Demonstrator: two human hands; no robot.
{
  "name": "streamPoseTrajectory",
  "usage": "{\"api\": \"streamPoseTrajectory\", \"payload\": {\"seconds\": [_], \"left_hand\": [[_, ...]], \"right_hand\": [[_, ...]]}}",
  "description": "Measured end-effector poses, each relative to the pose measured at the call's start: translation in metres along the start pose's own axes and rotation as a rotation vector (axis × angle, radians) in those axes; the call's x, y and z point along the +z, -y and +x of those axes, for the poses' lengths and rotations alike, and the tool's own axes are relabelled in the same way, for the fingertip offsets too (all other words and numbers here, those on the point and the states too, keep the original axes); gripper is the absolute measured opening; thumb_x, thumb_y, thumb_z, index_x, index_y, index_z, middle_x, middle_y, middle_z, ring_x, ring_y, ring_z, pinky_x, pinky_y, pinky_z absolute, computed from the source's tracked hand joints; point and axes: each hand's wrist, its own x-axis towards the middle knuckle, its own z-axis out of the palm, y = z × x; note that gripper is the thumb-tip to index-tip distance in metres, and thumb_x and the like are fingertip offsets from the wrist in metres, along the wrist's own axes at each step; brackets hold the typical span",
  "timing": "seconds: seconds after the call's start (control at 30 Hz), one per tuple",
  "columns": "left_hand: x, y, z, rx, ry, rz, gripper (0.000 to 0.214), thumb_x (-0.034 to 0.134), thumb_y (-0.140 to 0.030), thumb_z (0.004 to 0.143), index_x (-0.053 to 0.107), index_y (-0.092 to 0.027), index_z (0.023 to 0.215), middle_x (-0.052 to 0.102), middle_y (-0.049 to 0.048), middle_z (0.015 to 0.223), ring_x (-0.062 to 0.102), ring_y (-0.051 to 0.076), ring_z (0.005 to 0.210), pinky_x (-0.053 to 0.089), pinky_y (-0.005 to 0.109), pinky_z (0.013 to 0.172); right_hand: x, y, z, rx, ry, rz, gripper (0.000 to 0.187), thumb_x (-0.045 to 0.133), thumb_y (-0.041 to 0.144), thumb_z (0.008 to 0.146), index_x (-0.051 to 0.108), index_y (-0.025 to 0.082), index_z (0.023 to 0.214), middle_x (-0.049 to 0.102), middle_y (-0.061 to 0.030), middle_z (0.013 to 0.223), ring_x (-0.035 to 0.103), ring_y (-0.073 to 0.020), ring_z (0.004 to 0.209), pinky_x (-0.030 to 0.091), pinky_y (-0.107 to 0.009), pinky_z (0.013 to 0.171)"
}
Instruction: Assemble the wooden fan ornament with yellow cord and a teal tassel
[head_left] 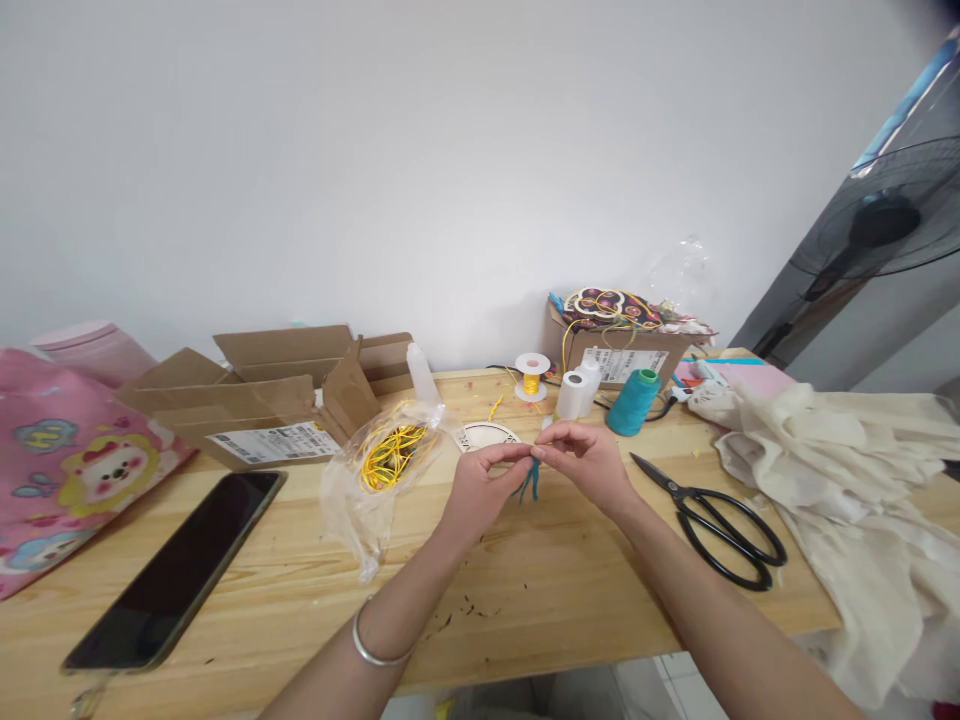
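Over the middle of the wooden table [525,590], my left hand [484,487] and my right hand [585,458] meet fingertip to fingertip. Both pinch a small bundle of teal thread [529,482], whose loose ends hang down between them. A silver bangle sits on my left wrist. Just behind the hands lies a round pale wooden cut-out disc [486,436]. A teal thread cone [634,402] stands a little to the right of it.
Black scissors [716,520] lie to the right, beside crumpled cream cloth [840,470]. A clear bag of yellow cord [382,460], a dark phone [180,570], an open cardboard box [262,400], white spools [577,392] and a pink printed bag [67,460] surround the hands.
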Motion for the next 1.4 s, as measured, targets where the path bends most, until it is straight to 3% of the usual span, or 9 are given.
{"api": "streamPoseTrajectory", "payload": {"seconds": [0.27, 0.47, 0.67, 0.9, 1.03, 1.17, 1.27, 1.4], "left_hand": [[0.0, 0.001, 0.001, -0.015, -0.007, -0.008, 0.014, 0.056, -0.018, 0.064, 0.058, -0.014, 0.078, 0.061, 0.0028, 0.074, 0.055, 0.012, 0.07, 0.043, 0.022, 0.063], [0.001, 0.004, 0.0, -0.043, 0.118, -0.057, 0.015, 0.052, -0.015, 0.064, 0.054, -0.015, 0.078, 0.056, 0.0002, 0.071, 0.051, 0.011, 0.066, 0.04, 0.021, 0.058], [0.001, 0.003, 0.001, -0.093, 0.243, -0.053, 0.006, 0.049, -0.013, 0.062, 0.053, -0.013, 0.066, 0.047, -0.0036, 0.058, 0.04, 0.007, 0.054, 0.032, 0.019, 0.052], [-0.006, 0.008, -0.001, -0.118, 0.329, 0.163, 0.009, 0.048, -0.016, 0.06, 0.055, -0.014, 0.066, 0.046, -0.0051, 0.053, 0.039, 0.008, 0.049, 0.029, 0.02, 0.047], [-0.009, 0.009, 0.001, -0.109, 0.27, 0.255, 0.012, 0.047, -0.016, 0.063, 0.058, -0.015, 0.067, 0.052, -0.0032, 0.056, 0.043, 0.009, 0.05, 0.033, 0.02, 0.049], [-0.008, 0.0, 0.002, -0.042, 0.072, 0.004, 0.02, 0.047, -0.026, 0.073, 0.061, -0.014, 0.083, 0.062, 0.0035, 0.076, 0.055, 0.014, 0.073, 0.042, 0.025, 0.068], [-0.006, -0.002, 0.003, -0.019, 0.081, -0.156, 0.027, 0.053, -0.031, 0.072, 0.061, -0.015, 0.092, 0.064, 0.007, 0.09, 0.056, 0.018, 0.087, 0.042, 0.029, 0.077], [-0.004, 0.004, 0.003, -0.075, 0.111, -0.188, 0.03, 0.064, -0.029, 0.063, 0.064, -0.014, 0.089, 0.066, 0.0064, 0.084, 0.058, 0.017, 0.079, 0.045, 0.029, 0.072]], "right_hand": [[0.003, -0.005, -0.001, 0.036, 0.032, 0.011, 0.011, 0.07, 0.024, 0.055, 0.064, 0.017, 0.061, 0.057, 0.0012, 0.055, 0.043, -0.0073, 0.047, 0.034, -0.021, 0.044], [0.005, 0.0, -0.003, 0.122, 0.042, 0.208, 0.011, 0.072, 0.02, 0.052, 0.064, 0.019, 0.059, 0.06, 0.0024, 0.058, 0.05, -0.0085, 0.052, 0.041, -0.022, 0.051], [0.0, 0.001, -0.001, 0.135, -0.039, 0.283, 0.011, 0.073, 0.019, 0.052, 0.064, 0.019, 0.059, 0.058, 0.0039, 0.054, 0.047, -0.0063, 0.05, 0.038, -0.02, 0.049], [-0.011, 0.0, 0.001, 0.11, -0.088, 0.417, 0.013, 0.073, 0.024, 0.053, 0.064, 0.019, 0.06, 0.058, 0.0026, 0.058, 0.041, -0.0057, 0.048, 0.032, -0.02, 0.045], [-0.018, 0.003, 0.004, 0.055, -0.155, 0.469, 0.013, 0.073, 0.025, 0.053, 0.064, 0.021, 0.062, 0.057, 0.0032, 0.058, 0.042, -0.0062, 0.049, 0.034, -0.02, 0.046], [-0.016, 0.004, 0.003, 0.078, -0.15, 0.348, 0.013, 0.073, 0.022, 0.053, 0.064, 0.019, 0.061, 0.058, 0.0032, 0.056, 0.045, -0.006, 0.049, 0.036, -0.02, 0.048], [-0.007, 0.004, 0.001, 0.136, -0.07, 0.236, 0.012, 0.073, 0.021, 0.052, 0.064, 0.018, 0.06, 0.06, 0.0022, 0.057, 0.049, -0.0076, 0.052, 0.04, -0.021, 0.051], [0.0, 0.003, 0.0, 0.162, -0.021, 0.199, 0.013, 0.072, 0.021, 0.052, 0.064, 0.018, 0.061, 0.06, 0.0027, 0.057, 0.052, -0.0084, 0.054, 0.042, -0.022, 0.054]]}}
